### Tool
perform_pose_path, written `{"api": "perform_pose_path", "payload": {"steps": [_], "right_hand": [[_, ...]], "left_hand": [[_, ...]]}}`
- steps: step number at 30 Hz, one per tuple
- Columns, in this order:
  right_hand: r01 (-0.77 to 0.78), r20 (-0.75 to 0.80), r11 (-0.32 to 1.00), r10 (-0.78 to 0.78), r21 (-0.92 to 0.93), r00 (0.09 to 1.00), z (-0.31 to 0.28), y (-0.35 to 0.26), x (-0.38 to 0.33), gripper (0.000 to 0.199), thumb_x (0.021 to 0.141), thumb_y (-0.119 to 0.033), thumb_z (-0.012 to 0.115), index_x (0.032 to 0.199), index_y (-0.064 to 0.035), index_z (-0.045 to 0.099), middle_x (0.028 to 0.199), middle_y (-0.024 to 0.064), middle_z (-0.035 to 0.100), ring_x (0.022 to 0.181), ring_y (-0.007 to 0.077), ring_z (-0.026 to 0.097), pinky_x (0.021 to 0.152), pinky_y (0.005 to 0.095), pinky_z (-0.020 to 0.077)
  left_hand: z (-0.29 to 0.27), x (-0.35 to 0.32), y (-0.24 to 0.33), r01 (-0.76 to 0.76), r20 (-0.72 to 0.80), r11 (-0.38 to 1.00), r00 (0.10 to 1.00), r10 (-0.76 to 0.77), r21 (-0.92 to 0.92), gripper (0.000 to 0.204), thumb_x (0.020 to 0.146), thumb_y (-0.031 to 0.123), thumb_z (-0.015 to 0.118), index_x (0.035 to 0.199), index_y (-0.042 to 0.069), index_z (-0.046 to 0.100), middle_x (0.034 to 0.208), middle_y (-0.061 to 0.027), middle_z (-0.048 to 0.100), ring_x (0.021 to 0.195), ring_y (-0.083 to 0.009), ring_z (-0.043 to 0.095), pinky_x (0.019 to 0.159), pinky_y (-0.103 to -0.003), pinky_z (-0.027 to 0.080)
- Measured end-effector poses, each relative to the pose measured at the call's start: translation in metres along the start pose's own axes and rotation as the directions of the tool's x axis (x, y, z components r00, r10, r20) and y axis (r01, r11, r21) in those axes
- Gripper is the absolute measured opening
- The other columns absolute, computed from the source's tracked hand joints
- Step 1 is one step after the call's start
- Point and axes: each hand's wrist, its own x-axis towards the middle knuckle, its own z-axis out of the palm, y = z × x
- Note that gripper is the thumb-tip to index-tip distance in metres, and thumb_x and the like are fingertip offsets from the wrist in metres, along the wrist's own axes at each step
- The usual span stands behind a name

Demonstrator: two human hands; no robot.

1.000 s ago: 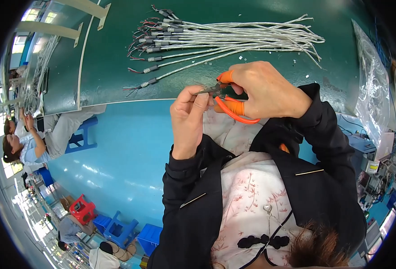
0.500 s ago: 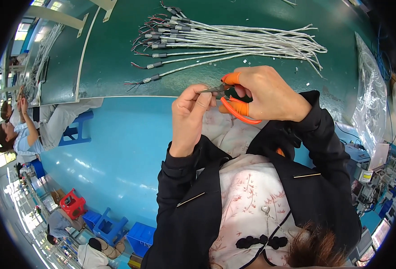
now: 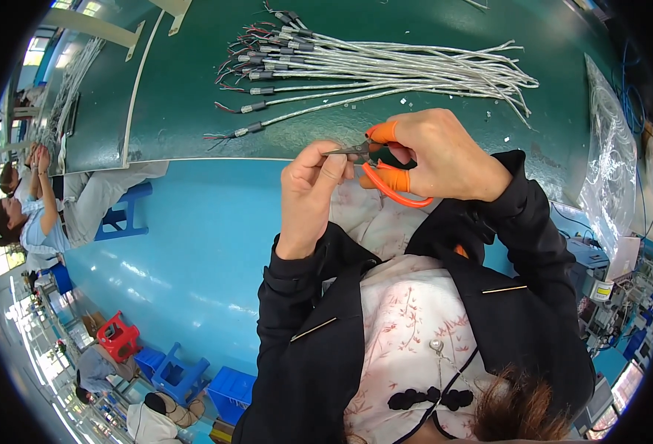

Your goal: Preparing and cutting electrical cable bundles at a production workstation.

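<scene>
Left hand [image 3: 313,194]: closed, thumb and fingertips pinched at the tip of the pliers; whatever small piece they pinch is too small to tell.
Right hand [image 3: 445,157]: closed around the orange handles of one pair of pliers [image 3: 374,161], whose metal nose points toward the left hand.
Position: both hands meet in the air just in front of the near edge of the green worktop [image 3: 186,89].
Cables [image 3: 385,70]: one loose bundle of many silvery cables, too many to count, lying on the worktop beyond the hands, apart from them.
Plastic bag [image 3: 611,166]: one, clear, at the worktop's right edge.
</scene>
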Motion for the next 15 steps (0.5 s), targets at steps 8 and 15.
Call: {"api": "perform_pose_path", "payload": {"steps": [8, 15], "right_hand": [[0.037, -0.047, 0.996, -0.033, 0.079, 0.998, -0.002, 0.002, 0.002, 0.031, 0.067, -0.022, 0.072, 0.088, -0.0003, 0.063, 0.060, 0.0082, 0.050, 0.050, 0.0258, 0.047, 0.047, 0.0335, 0.0364], [-0.004, -0.015, 0.998, 0.005, 0.064, 1.000, -0.012, 0.007, -0.004, 0.031, 0.067, -0.021, 0.070, 0.089, 0.0004, 0.063, 0.061, 0.0083, 0.050, 0.051, 0.0267, 0.048, 0.048, 0.0335, 0.0374]], "left_hand": [[0.000, 0.000, 0.000, 0.000, 0.036, 0.999, 0.999, -0.001, 0.037, 0.014, 0.094, 0.011, 0.054, 0.095, -0.002, 0.060, 0.080, -0.0020, 0.059, 0.073, -0.0078, 0.050, 0.065, -0.022, 0.038], [0.008, 0.006, 0.000, 0.006, 0.051, 0.999, 0.999, -0.008, 0.045, 0.015, 0.094, 0.011, 0.053, 0.096, -0.002, 0.060, 0.079, -0.0022, 0.058, 0.072, -0.0078, 0.049, 0.066, -0.022, 0.039]]}}
